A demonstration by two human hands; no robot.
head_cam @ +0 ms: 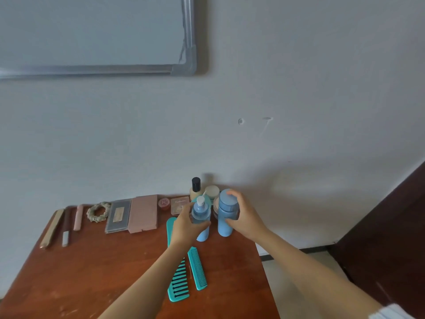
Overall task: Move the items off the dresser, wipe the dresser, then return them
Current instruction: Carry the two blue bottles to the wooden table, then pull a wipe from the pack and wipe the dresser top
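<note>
On the brown wooden dresser (92, 261), my left hand (186, 223) is closed around a blue pump bottle (202, 217) with a white nozzle. My right hand (243, 217) grips a taller blue capped bottle (226, 211) beside it. Both bottles stand upright near the back right of the top. Behind them are a beige bottle with a black cap (195, 187) and a cream jar (212, 191). Two teal combs (184, 272) lie under my left forearm.
Along the back edge lie a pink palette (143, 214), a grey palette (118, 216), a small compact (179, 204), a red pot (164, 203), a scrunchie (99, 211) and several slim sticks (66, 226). A whiteboard (92, 33) hangs on the wall. A dark door (391, 238) stands at right.
</note>
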